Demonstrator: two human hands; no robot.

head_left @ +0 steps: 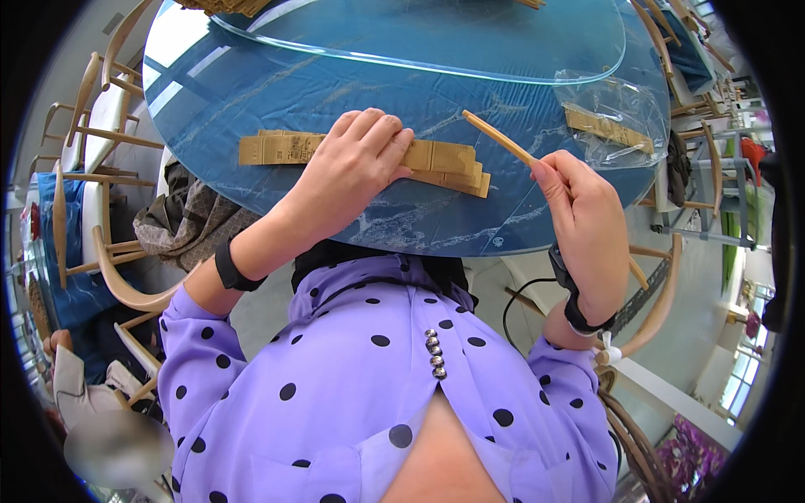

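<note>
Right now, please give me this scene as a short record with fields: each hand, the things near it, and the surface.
Left hand: left hand lies flat, fingers pressing a row of tan paper sleeves
Right hand: right hand grips a pale wooden chopstick pair, tip pointing up-left
Surface: round blue marbled glass-topped table
Nearby: clear plastic bag with more sleeves, right of the chopsticks
Seating: wooden chairs around the table

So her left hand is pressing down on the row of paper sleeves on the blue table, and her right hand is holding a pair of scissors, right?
Not quite. The left hand does rest on the row of tan paper sleeves on the blue table, but the right hand holds wooden chopsticks, not scissors. The head view shows this.
</note>
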